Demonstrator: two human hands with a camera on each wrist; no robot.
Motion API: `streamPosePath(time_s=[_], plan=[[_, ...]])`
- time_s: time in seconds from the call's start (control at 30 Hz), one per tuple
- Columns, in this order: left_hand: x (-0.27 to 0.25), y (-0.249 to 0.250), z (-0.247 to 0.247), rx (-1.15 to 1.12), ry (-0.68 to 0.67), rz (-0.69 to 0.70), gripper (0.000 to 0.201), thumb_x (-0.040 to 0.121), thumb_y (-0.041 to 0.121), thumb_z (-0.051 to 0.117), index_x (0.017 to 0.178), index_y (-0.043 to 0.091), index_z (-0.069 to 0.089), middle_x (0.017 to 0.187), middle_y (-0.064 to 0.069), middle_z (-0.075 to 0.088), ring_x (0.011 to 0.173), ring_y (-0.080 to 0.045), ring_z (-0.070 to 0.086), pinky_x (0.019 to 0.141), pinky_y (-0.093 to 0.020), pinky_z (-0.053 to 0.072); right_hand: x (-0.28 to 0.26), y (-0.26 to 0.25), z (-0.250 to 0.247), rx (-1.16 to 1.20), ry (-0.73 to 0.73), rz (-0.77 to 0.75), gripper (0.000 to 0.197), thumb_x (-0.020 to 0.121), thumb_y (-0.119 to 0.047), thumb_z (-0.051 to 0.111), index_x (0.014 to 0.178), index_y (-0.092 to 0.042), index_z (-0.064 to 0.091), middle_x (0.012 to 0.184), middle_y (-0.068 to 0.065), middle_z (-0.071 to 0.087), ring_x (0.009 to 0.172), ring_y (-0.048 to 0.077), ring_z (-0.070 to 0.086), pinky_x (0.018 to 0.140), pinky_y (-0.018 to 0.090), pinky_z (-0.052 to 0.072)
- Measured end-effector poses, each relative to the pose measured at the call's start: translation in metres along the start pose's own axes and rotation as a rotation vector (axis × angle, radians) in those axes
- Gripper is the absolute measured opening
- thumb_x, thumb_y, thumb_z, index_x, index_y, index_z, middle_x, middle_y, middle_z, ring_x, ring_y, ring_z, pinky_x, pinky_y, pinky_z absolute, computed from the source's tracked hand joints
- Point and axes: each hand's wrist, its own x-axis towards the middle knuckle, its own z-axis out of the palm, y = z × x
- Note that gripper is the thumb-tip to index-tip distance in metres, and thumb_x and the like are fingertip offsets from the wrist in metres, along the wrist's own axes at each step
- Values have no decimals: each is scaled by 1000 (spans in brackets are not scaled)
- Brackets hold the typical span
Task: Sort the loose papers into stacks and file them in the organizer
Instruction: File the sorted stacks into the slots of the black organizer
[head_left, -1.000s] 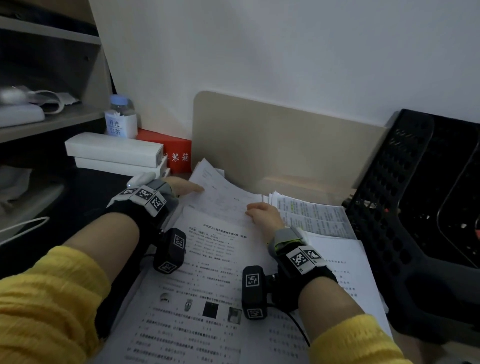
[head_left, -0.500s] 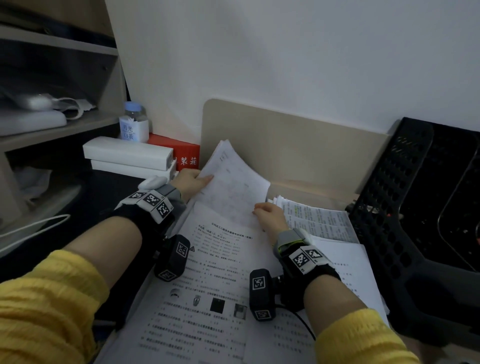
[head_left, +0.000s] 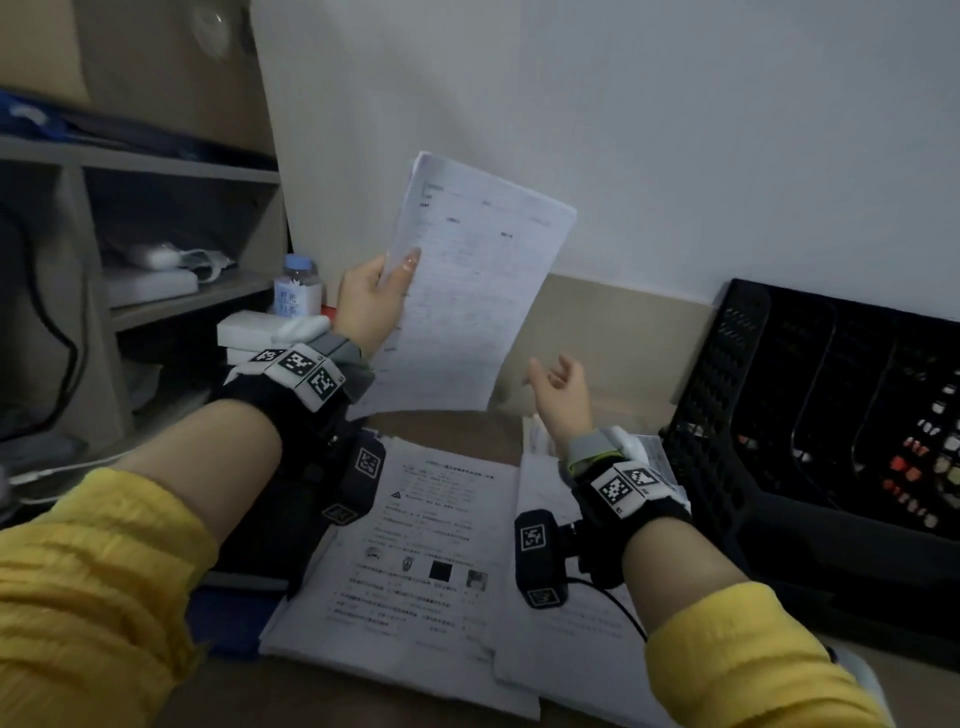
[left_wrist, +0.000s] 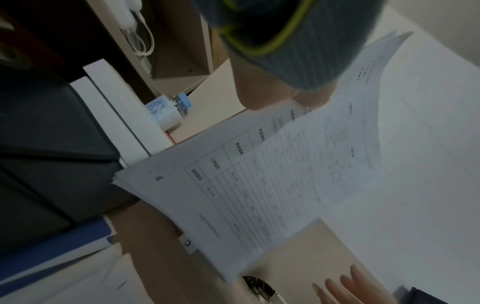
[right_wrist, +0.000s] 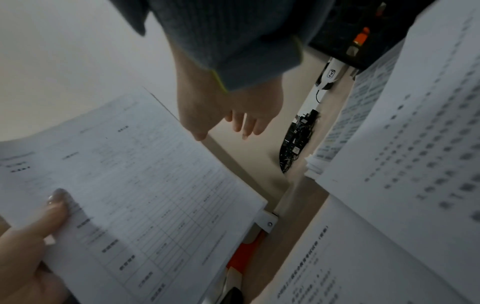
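My left hand (head_left: 375, 296) holds a thin stack of printed sheets (head_left: 467, 280) upright in the air, thumb pressed on the front near the left edge. The same stack (left_wrist: 272, 174) fills the left wrist view and shows a printed table (right_wrist: 145, 205) in the right wrist view. My right hand (head_left: 558, 392) hovers just right of the stack's lower corner, fingers relaxed and holding nothing. On the desk below lie more loose papers (head_left: 431, 551), and a second pile (right_wrist: 405, 131) lies to the right. The black mesh organizer (head_left: 810, 415) stands at the right.
A wooden back panel (head_left: 623, 332) runs behind the desk under a white wall. White boxes (head_left: 260, 327) and a small blue-capped bottle (head_left: 298, 288) sit at the back left, beside open shelves (head_left: 171, 301). A red box (right_wrist: 244, 253) lies behind the held stack.
My left hand has lifted the stack off the desk and raised it upright in front of the wall. My right hand has let go of the stack and now hangs open beside it.
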Motion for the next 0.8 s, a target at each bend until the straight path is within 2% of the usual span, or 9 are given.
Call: streamPosePath(time_s=[0.07,0.17,0.23,0.33,0.43,0.5,0.57,0.67,0.8], plan=[[-9,9,-3,-20,-2,15,41,98,35,53,66,10,46,59,-3,39,50,-3,36,47,-15,31,-9,-7,-8,3,7,-17,72,93,-31,58,148,-4,22,140,10,42,119,14,43,108,33,35],[-24,10,-3,-78,-62,-42,32,96,40,55,79,12,57,73,-4,53,65,-7,47,60,-18,40,-24,-10,-18,19,4,-3,75,90,-37,61,148,-6,24,146,11,39,132,21,42,110,37,36],[-36,8,-3,-107,-104,-116,37,91,49,57,89,12,61,78,-2,56,69,-10,50,64,-22,43,-35,-10,-24,53,-10,17,61,90,-35,63,138,-7,38,136,10,51,122,24,53,104,38,44],[-56,7,-1,-205,-135,-189,54,80,63,62,94,11,65,85,-7,60,78,-16,56,73,-33,49,-53,-12,-30,110,-54,-3,26,91,-21,63,114,-11,59,119,10,66,104,23,64,94,39,52],[-68,7,1,-336,-72,-275,60,72,66,69,94,10,67,92,-13,65,84,-20,59,81,-42,52,-66,-16,-30,125,-22,-29,16,90,-9,59,106,-10,65,109,11,70,99,27,67,90,42,54],[-72,11,4,-391,-41,-336,64,65,71,72,93,14,65,89,-12,63,81,-20,57,77,-41,50,-72,-21,-26,139,-14,-63,17,91,-7,57,104,-10,67,104,8,71,98,27,68,88,42,56],[-73,19,5,-435,-42,-365,59,70,63,74,91,9,64,88,-13,65,79,-24,62,77,-36,52,-77,-26,-24,164,-15,-88,21,92,-7,55,110,-6,66,103,6,71,94,22,68,83,36,58],[-75,21,3,-515,-47,-367,63,72,50,79,106,-1,68,107,-16,72,100,-32,69,88,-47,56,-78,-30,-21,198,-29,-70,20,92,-5,54,107,-7,66,96,0,71,85,13,68,73,26,58],[-79,2,-6,-478,-107,-434,59,64,50,84,106,11,72,110,-8,73,106,-28,68,96,-49,51,-76,-18,-11,158,-65,80,28,84,-1,57,110,-6,64,103,9,72,94,29,69,83,43,58]])
